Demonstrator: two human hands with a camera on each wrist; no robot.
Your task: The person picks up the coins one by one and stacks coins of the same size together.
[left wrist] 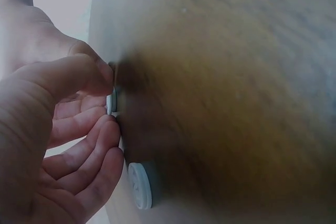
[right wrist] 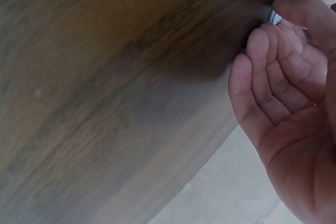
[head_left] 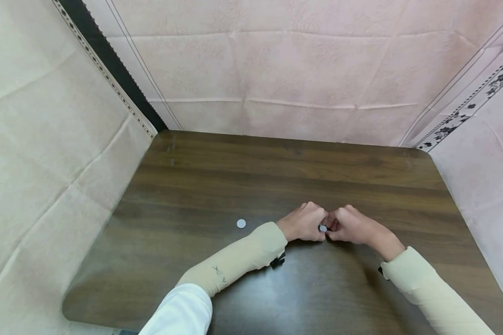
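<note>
Two small pale round discs with rims are in view. One disc is between the two hands, gripped at its edges. The left hand pinches it from the left with thumb and curled fingers. From the right, the right hand pinches the same disc, its fingertips meeting the other hand's. In the left wrist view this held disc shows edge-on close to the table, partly hidden by the fingers. In the right wrist view only a sliver of the disc shows by the thumb. The other disc lies flat on the table.
The free disc is left of the hands, just beyond the left sleeve. A dark wooden table with rounded corners spreads under both arms. Pale patterned cloth hangs behind it and along both sides.
</note>
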